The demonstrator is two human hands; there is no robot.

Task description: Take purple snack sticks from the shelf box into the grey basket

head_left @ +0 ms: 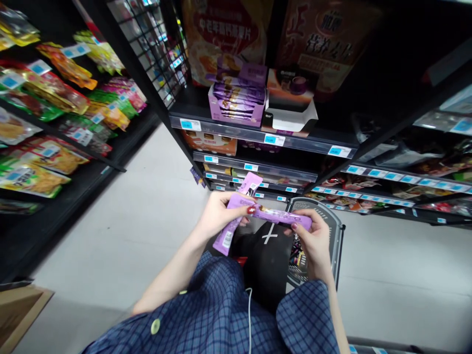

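My left hand (220, 212) is closed around several slim purple snack bars (239, 209), which fan out up and down from its grip. My right hand (313, 241) pinches the right end of one of these purple bars (285, 216), which lies level between both hands. Both hands are in front of me, above a grey shopping basket (337, 236). On the shelf ahead stands an open purple display box (238, 101) with the same kind of bars stacked in it.
A white and black open carton (291, 115) sits right of the purple box. Black shelves with blue price tags (275, 140) run ahead and right. Snack bags (47, 93) hang on the left rack. The pale aisle floor (140, 216) runs between. A cardboard box (18, 309) is at bottom left.
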